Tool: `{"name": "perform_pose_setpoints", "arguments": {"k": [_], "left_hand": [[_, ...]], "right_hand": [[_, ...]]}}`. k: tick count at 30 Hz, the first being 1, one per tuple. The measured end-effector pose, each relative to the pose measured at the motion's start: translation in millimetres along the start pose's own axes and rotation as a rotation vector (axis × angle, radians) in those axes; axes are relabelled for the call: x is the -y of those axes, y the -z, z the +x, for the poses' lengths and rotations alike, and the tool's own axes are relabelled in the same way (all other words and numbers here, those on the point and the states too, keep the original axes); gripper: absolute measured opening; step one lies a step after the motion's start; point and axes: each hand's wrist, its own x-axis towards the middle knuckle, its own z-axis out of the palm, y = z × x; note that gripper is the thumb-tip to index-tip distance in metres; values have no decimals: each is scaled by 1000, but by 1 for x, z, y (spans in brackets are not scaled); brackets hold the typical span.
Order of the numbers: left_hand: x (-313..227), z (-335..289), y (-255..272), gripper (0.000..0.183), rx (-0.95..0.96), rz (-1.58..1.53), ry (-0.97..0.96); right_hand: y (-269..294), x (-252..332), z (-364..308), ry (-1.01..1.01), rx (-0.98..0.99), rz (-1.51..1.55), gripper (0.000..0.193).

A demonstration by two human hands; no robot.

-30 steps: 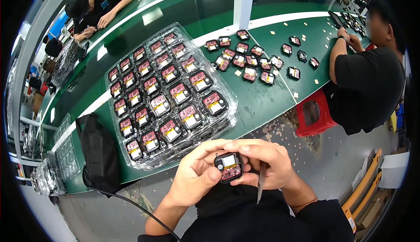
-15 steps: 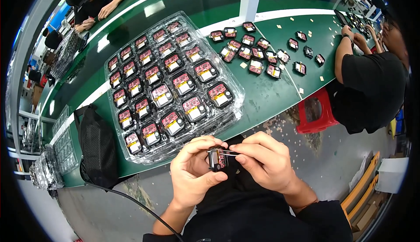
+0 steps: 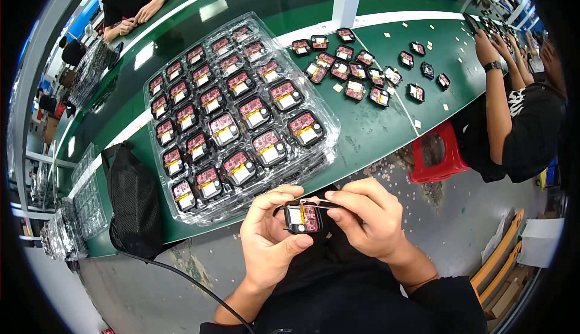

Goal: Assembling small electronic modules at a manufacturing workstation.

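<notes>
- L hand (image 3: 266, 234) is closed round a small black unit (image 3: 304, 218), thumb on the near side, fingers curled behind on the left
- unit's held over the person's lap, just off the near edge of the green bench (image 3: 356, 141); face is up-ish, w/ white block on the left, yellow strip in the middle, red board on the right
- R hand (image 3: 368, 219) has thin metal tweezers (image 3: 317, 205) pinched btwn thumb + fingers, tips at the unit's far edge. can't tell if they're actually touching tbh
- clear plastic tray (image 3: 320, 157) on the bench, far side of the hands & a bit left, pockets holding rows of similar units, red boards showing
- loose units (image 3: 355, 89) bunched on the bench to the right of the tray, few more spread farther right w/ pale little squares (image 3: 337, 87) around 'em
- black mesh bag (image 3: 134, 207) left of the tray, black cable (image 3: 187, 282) running near it toward the person
- red stool (image 3: 438, 153) on the right, beside a co-worker (image 3: 531, 128) in black; another person (image 3: 139, 2) sits far left
</notes>
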Motion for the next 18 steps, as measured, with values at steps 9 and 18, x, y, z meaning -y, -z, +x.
{"name": "perform_pose_setpoints", "arguments": {"k": [9, 18], "left_hand": [[1, -2, -1, 64, -4, 4, 29], [1, -4, -1, 64, 0, 14, 29]], "right_hand": [[-4, -12, -6, 385, -118, -340, 33], [0, -10, -2, 171, -56, -74, 24]]}}
